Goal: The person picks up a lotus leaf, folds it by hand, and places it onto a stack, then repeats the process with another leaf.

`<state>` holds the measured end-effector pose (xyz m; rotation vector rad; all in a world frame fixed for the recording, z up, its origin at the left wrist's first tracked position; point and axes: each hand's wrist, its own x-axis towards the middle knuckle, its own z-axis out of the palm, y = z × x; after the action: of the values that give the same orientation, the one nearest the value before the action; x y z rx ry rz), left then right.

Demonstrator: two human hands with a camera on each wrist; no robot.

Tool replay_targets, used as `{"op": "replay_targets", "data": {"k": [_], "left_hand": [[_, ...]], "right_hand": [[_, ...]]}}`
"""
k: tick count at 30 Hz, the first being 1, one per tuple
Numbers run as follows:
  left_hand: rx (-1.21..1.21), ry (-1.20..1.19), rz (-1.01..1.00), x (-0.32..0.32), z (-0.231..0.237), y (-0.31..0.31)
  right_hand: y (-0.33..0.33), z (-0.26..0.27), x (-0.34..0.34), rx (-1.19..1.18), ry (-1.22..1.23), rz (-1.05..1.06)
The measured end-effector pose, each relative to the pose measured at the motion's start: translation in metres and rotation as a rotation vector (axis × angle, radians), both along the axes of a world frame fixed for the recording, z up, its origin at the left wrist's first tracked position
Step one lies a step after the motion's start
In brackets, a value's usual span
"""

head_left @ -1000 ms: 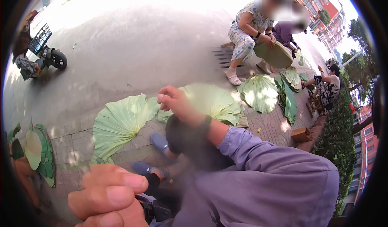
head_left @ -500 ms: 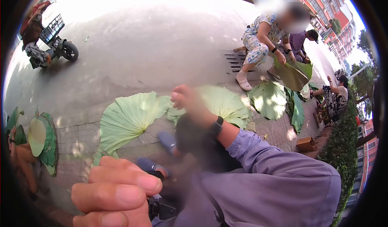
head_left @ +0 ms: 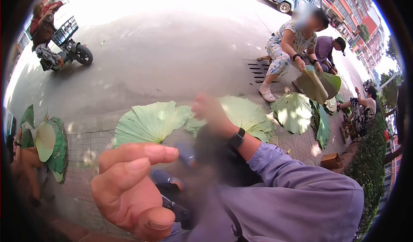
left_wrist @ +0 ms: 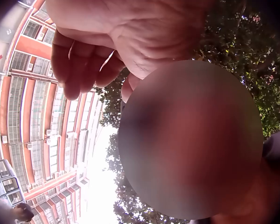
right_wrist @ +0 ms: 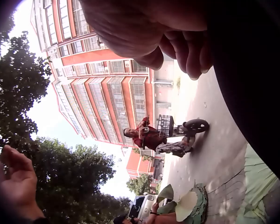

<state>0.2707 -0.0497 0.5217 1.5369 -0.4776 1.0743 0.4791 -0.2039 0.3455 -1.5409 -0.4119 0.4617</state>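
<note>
My left hand (head_left: 131, 199) is raised close to the head camera, thumb apart from its bent fingers, nothing between them. It also shows at the lower left of the right wrist view, palm (right_wrist: 18, 184) in sight. My right hand (head_left: 211, 113), blurred, hangs in front of my knee with fingers loosely bent and holds nothing; a dark watch (head_left: 237, 137) is on that wrist. Large pale green lotus leaves lie spread on the pavement: one (head_left: 148, 121) left of the right hand in the head view, others (head_left: 247, 115) behind it.
Opposite, a seated person (head_left: 292, 44) handles a folded leaf (head_left: 320, 83). Further leaves (head_left: 293, 113) lie to the right near a brown box (head_left: 331, 160) and a hedge (head_left: 368, 173). A rider sits on a scooter (head_left: 66, 48) at upper left. A leaf stack (head_left: 55, 149) stands at the left edge.
My left hand's fingers have lifted and its thumb has come into view, spread from them. The head view has shifted, bringing a blue van further in. The person opposite has folded their leaf.
</note>
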Motion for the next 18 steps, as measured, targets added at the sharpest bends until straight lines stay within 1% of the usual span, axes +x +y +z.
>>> {"op": "replay_targets", "data": {"k": [1,4,5,7,10,18], "left_hand": [[0.004,-0.012,0.009,0.004,-0.001,0.001],[-0.028,0.037,0.057,0.006,-0.003,-0.007],[-0.046,0.040,0.071,0.007,-0.004,-0.009],[-0.080,0.056,0.114,0.008,-0.004,-0.014],[-0.171,0.105,0.096,0.008,-0.004,-0.020],[-0.165,0.148,0.092,0.005,-0.003,-0.022]], "right_hand": [[-0.003,-0.005,0.002,0.006,-0.026,-0.002],[-0.005,0.005,-0.001,0.024,0.041,-0.019],[-0.005,0.008,-0.001,-0.006,0.057,-0.024],[-0.009,0.009,-0.003,-0.003,0.053,-0.029],[-0.011,0.008,-0.003,0.006,0.055,-0.030],[-0.012,0.002,-0.001,-0.001,0.051,-0.028]]}}
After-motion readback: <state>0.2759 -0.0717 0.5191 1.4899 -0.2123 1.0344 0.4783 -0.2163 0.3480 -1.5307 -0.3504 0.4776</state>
